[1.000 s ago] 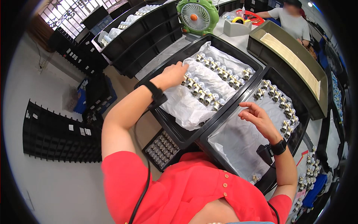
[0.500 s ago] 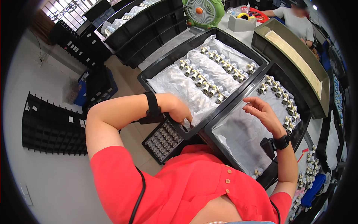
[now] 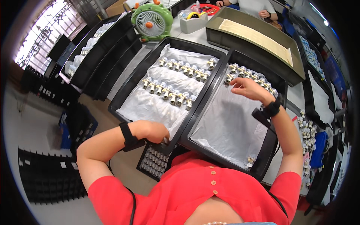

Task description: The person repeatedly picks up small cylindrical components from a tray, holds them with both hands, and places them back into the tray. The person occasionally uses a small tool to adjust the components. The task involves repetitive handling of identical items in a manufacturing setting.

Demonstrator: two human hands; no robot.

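Note:
Two black trays lined with white plastic sheet lie side by side in front of me. The left tray (image 3: pixel 125 98) carries rows of small metal parts (image 3: pixel 168 95). My left hand (image 3: pixel 152 131) is curled at that tray's near corner, just above a small black grid tray (image 3: pixel 153 164) filled with small parts; what its fingers hold is hidden. My right hand (image 3: pixel 248 88) hovers with fingers apart over the right tray (image 3: pixel 270 150), just below a single row of the same metal parts (image 3: pixel 243 76) at the tray's far end. Both wrists wear black bands.
A green desk fan (image 3: pixel 152 20) and a grey box (image 3: pixel 193 24) stand beyond the trays. An olive bin (image 3: pixel 258 37) lies at the back right, another person (image 3: pixel 258 6) behind it. Black racks (image 3: pixel 90 56) line the left; loose metal parts (image 3: pixel 307 131) lie at the right.
My left hand has drawn back from the rows of parts in the left tray to its near corner over the grid tray. My right hand stays over the right tray near the row.

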